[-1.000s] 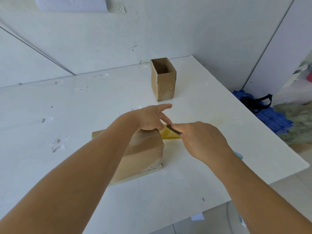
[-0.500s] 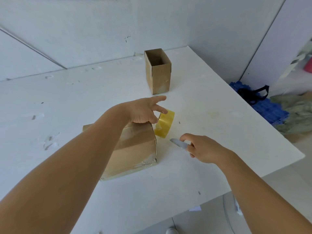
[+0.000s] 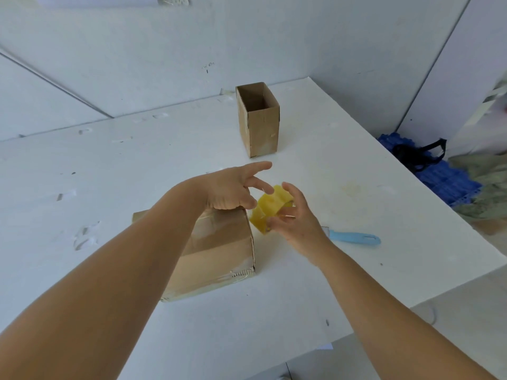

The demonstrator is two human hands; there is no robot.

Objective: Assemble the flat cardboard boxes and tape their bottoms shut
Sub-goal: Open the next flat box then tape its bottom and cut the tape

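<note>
A taped cardboard box (image 3: 216, 259) lies on the white table (image 3: 109, 187) in front of me, clear tape running over its top face. My left hand (image 3: 230, 187) rests on the box's far top edge, fingers spread toward a yellow tape roll (image 3: 270, 207). My right hand (image 3: 299, 223) grips that roll from the right, just off the box's far right corner and above the table. A second, taller cardboard box (image 3: 259, 127) stands upright and open-topped farther back.
A knife with a blue handle (image 3: 354, 238) lies on the table right of my right hand. The table's right edge runs diagonally; beyond it on the floor are blue mats (image 3: 444, 182), a black strap (image 3: 417, 154) and a greenish cloth (image 3: 488, 187). White walls close the back.
My right hand has put the knife down on the table and moved left to take hold of the tape roll. My left hand has stayed on the box.
</note>
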